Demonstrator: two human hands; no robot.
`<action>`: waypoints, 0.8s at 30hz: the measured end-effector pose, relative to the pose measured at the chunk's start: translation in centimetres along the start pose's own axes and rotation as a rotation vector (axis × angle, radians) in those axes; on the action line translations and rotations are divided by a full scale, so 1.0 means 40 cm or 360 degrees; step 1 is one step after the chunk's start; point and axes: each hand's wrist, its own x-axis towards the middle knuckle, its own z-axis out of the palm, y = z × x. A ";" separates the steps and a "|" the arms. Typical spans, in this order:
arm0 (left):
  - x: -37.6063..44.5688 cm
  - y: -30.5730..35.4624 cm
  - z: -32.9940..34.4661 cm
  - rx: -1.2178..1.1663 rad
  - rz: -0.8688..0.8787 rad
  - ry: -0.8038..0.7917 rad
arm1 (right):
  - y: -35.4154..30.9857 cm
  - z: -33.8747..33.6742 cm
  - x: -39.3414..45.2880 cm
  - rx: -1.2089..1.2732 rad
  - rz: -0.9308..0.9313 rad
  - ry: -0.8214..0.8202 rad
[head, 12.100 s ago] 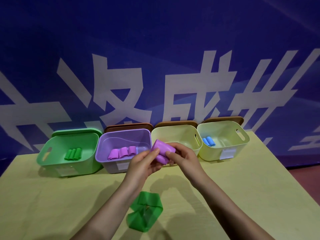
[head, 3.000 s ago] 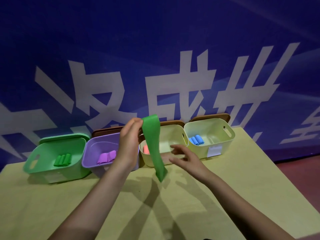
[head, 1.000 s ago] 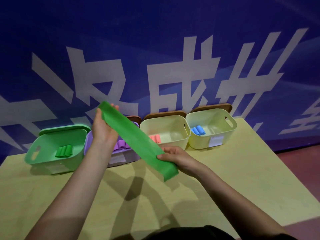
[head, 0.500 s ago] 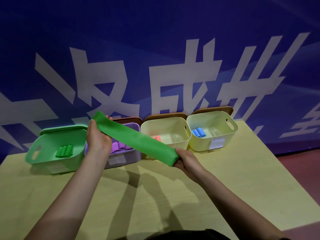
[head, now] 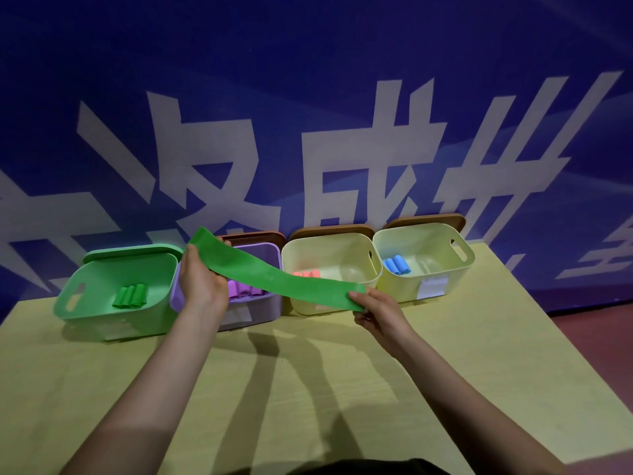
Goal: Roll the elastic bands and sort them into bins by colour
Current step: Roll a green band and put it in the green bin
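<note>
Band, green, stretched flat in the air before the bins; left hand grips its 10 o'clock end, right hand pinches its 4 o'clock end. Green bin at 9 o'clock holds green rolls.

I held the green band flat and taut above the bins: green rolls in the green bin, purple, pink and blue rolls in theirs.
</note>
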 end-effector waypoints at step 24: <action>-0.186 -0.260 -0.148 0.1631 -0.0811 -0.0375 | -0.218 0.081 -0.047 -0.0539 -0.0786 -0.0136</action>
